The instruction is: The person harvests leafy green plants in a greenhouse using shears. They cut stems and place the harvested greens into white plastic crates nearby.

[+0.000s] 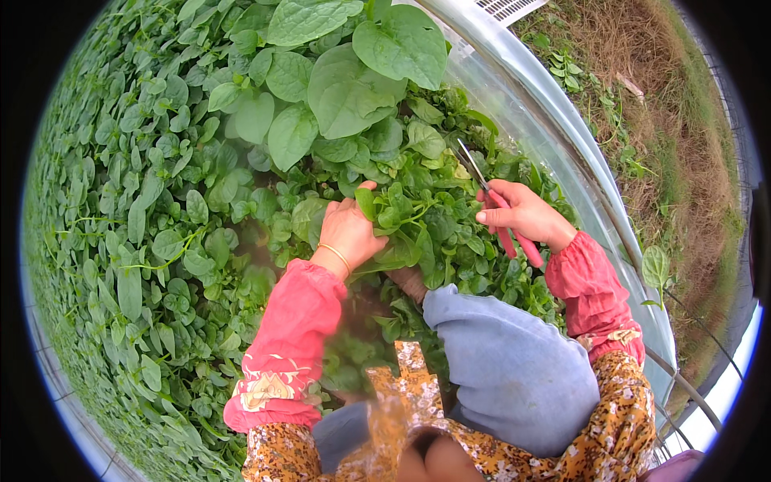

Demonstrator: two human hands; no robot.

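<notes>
My left hand [352, 232] holds a bunch of cut-looking leafy green stems [397, 232] low among the plants; some of its fingers are hidden by leaves. To its right, my right hand [523, 214] grips a pair of scissors with red handles [509, 224]. The narrow metal blades point up and to the left over the foliage, and they stand apart at the tips. Broad-leaved plants [355, 90] rise just above my left hand.
Dense leafy greens [138, 241] spread over the left side. A clear plastic film wall [566, 132] curves down the right, with dry grass [674, 132] beyond. Part of a white slatted plastic crate [509, 7] shows at the top. My bent knee [512, 361] is close below my hands.
</notes>
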